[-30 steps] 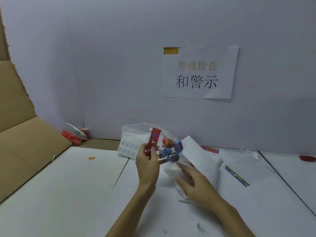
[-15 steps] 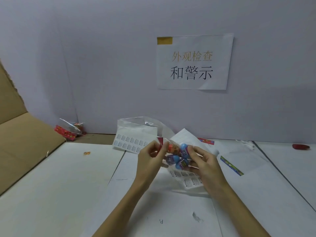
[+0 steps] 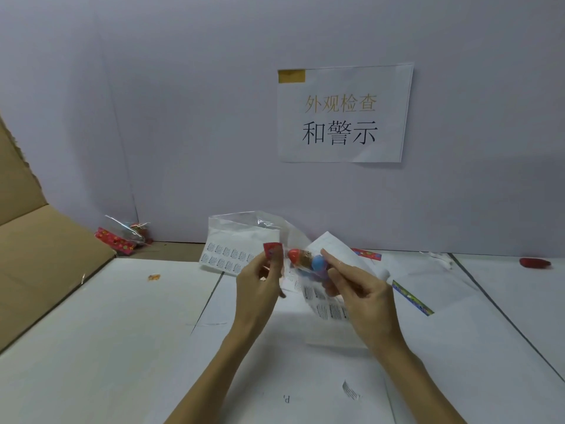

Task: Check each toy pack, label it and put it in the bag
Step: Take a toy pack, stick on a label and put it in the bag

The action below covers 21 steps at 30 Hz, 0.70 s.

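Both hands up over the desk [image 3: 91, 347]: left hand [image 3: 260, 289] pinching the toy pack [image 3: 302, 260] by its red header, right hand [image 3: 357, 289] gripping the other end.

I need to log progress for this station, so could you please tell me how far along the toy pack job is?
Little looks finished. Both the left hand and right hand hold one toy pack up for checking; whether it carries a label I cannot tell. Label sheets lie behind. Another pack waits by the wall, unbagged.
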Available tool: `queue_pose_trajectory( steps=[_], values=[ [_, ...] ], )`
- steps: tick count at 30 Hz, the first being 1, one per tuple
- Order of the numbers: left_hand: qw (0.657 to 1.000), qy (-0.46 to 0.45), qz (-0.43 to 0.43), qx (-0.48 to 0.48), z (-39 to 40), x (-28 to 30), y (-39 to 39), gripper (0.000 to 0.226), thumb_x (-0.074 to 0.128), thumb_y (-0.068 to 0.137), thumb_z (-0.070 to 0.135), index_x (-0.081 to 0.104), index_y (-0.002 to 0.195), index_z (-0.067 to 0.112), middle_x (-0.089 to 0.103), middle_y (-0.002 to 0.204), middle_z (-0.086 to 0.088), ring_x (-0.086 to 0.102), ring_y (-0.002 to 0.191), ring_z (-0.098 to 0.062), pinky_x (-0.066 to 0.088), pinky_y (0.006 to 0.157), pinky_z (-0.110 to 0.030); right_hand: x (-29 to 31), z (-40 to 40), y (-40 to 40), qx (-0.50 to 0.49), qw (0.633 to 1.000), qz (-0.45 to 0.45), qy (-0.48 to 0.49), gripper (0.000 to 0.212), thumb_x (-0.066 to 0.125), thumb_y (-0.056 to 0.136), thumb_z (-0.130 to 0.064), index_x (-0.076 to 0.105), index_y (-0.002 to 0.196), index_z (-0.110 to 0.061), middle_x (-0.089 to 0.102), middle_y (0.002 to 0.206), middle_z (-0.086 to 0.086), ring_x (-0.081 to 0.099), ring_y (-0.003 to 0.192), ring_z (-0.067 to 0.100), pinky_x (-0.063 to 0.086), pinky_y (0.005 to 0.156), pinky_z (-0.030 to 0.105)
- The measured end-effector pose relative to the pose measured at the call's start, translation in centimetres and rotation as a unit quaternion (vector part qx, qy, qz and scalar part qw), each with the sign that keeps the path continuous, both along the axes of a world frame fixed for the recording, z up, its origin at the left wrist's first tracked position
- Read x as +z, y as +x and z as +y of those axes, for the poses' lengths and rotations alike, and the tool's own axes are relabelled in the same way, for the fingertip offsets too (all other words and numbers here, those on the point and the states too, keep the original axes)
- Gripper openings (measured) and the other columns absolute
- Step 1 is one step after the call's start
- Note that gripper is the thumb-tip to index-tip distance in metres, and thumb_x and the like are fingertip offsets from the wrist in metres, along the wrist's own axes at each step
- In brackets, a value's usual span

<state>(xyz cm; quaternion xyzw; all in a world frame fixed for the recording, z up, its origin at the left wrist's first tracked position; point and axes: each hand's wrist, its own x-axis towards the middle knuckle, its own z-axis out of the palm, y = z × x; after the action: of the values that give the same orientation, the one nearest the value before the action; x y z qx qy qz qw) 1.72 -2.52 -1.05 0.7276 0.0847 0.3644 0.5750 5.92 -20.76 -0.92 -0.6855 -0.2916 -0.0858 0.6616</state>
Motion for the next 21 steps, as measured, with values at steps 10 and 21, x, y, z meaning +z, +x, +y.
queue_pose_trajectory(
  steps=[10,21],
  values=[
    [0.969,-0.197,-0.025,-0.149,0.1,1.4,-0.5,0.045,0.079,0.08,0.023,0.067,0.123,0.031,0.076,0.112,0.003,0.073,0.109,-0.027,0.061,0.078,-0.029,0.4,-0.3,0.3,0.104,0.99,0.08,0.053,0.015,0.061,0.102,-0.008,0.068,0.115,-0.012,0.074,0.115,0.008,0.072,0.112,0.025,0.06,0.094,0.035],
    [0.973,-0.164,0.059,-0.152,-0.4,1.9,-1.0,0.025,0.07,0.085,0.044,0.084,0.094,0.026,0.08,0.104,-0.004,0.075,0.103,-0.021,0.057,0.082,-0.032,1.0,-0.1,0.0,0.046,0.97,0.211,0.109,0.027,0.066,0.093,-0.04,0.081,0.11,-0.027,0.081,0.104,0.0,0.078,0.095,0.019,0.06,0.069,0.021]
  ],
)
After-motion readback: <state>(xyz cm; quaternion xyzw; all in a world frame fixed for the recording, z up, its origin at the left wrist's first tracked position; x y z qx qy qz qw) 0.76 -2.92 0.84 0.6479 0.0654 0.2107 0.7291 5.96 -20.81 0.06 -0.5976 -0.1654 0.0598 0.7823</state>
